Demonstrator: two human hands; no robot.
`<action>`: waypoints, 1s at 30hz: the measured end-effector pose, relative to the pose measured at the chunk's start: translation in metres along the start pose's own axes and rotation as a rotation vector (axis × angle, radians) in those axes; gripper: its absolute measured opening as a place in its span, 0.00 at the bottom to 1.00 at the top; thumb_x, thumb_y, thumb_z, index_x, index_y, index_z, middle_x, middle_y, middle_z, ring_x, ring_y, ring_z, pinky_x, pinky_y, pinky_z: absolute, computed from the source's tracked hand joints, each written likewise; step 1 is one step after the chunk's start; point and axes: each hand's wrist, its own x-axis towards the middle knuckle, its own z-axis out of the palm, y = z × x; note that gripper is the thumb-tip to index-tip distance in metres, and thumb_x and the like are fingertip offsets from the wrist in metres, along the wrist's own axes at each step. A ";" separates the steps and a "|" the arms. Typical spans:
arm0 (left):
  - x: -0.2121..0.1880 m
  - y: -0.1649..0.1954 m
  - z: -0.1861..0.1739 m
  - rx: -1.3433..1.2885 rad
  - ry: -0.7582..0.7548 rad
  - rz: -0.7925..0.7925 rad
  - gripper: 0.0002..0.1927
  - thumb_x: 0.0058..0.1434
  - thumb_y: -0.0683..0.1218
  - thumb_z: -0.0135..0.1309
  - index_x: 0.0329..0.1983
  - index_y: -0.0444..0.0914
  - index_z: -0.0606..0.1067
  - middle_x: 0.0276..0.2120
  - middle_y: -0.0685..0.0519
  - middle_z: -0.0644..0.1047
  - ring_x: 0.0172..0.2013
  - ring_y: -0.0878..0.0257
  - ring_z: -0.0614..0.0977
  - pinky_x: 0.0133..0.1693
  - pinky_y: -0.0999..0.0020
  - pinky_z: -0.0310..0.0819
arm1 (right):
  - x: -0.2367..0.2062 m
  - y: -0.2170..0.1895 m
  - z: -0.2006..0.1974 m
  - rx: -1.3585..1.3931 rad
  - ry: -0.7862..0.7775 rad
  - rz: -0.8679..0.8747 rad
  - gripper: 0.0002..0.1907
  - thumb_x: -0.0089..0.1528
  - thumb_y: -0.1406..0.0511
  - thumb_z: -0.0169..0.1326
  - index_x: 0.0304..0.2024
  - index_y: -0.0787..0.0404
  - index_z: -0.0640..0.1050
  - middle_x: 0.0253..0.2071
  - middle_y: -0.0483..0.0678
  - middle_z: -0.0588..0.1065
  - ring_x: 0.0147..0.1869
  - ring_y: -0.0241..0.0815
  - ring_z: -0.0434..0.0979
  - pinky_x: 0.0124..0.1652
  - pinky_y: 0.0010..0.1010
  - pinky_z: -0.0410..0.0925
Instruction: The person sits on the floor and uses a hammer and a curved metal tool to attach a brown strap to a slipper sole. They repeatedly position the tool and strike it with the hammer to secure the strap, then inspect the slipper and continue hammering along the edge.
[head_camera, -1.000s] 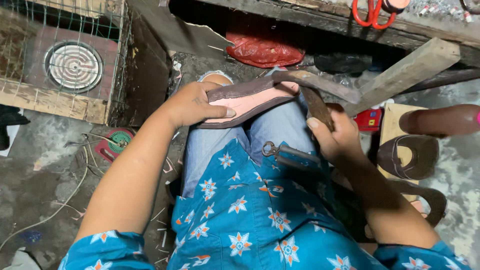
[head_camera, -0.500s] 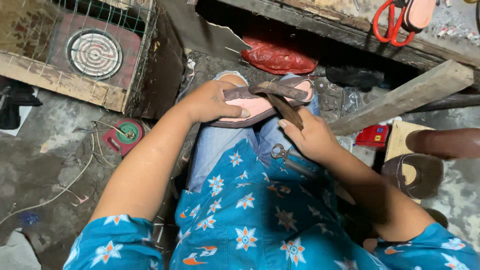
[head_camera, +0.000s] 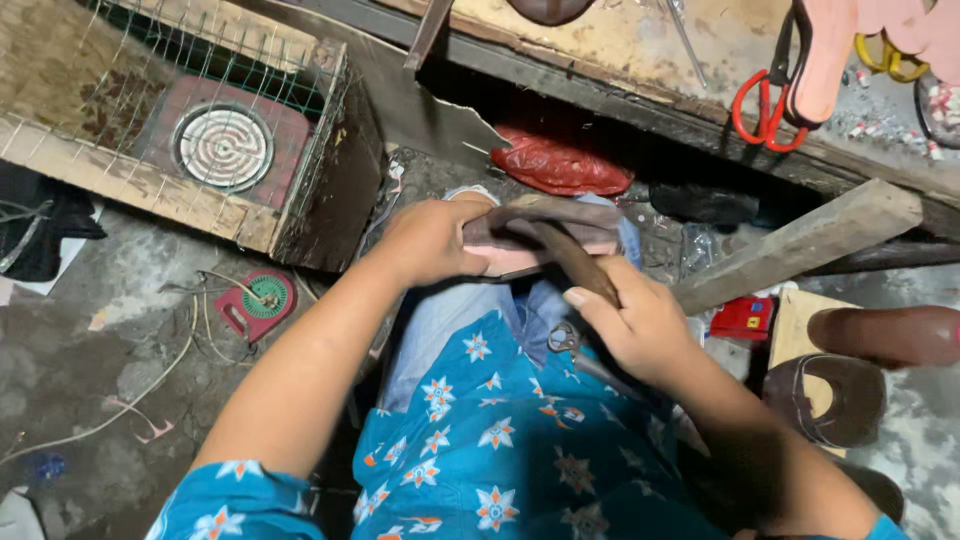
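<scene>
I sit with a brown and pink sandal sole resting across my knees. My left hand grips its left end, fingers wrapped over the edge. My right hand holds a dark brown strap that runs up over the sole. A pair of pliers lies on my lap just left of the right hand, partly hidden by it.
A wire cage with a round coil heater stands at the left. A red bag lies ahead under a workbench bearing red scissors. A wooden plank, a red box and brown shoe uppers are at the right.
The view has shifted nearer and lower. The sole has turned more edge-on under my left hand, and my right hand has slid along the strap toward my lap.
</scene>
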 end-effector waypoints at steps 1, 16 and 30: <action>-0.002 0.004 -0.005 0.120 0.085 0.079 0.32 0.44 0.49 0.71 0.56 0.46 0.79 0.43 0.48 0.80 0.46 0.47 0.80 0.47 0.55 0.72 | 0.000 -0.001 -0.006 -0.025 0.065 -0.029 0.18 0.63 0.56 0.59 0.46 0.64 0.76 0.34 0.60 0.78 0.38 0.57 0.79 0.40 0.43 0.70; -0.030 -0.004 0.039 0.302 0.455 0.223 0.34 0.41 0.47 0.71 0.53 0.38 0.75 0.41 0.48 0.80 0.44 0.49 0.81 0.45 0.53 0.69 | -0.004 -0.017 0.004 -0.022 0.057 -0.198 0.29 0.65 0.62 0.57 0.69 0.58 0.70 0.44 0.57 0.78 0.45 0.56 0.80 0.46 0.37 0.71; -0.027 0.006 0.028 0.148 0.393 0.112 0.32 0.42 0.50 0.73 0.52 0.39 0.79 0.40 0.46 0.81 0.42 0.44 0.80 0.44 0.51 0.71 | -0.005 0.045 -0.063 -0.246 0.267 0.038 0.31 0.65 0.60 0.56 0.71 0.50 0.70 0.45 0.61 0.78 0.49 0.61 0.78 0.48 0.45 0.70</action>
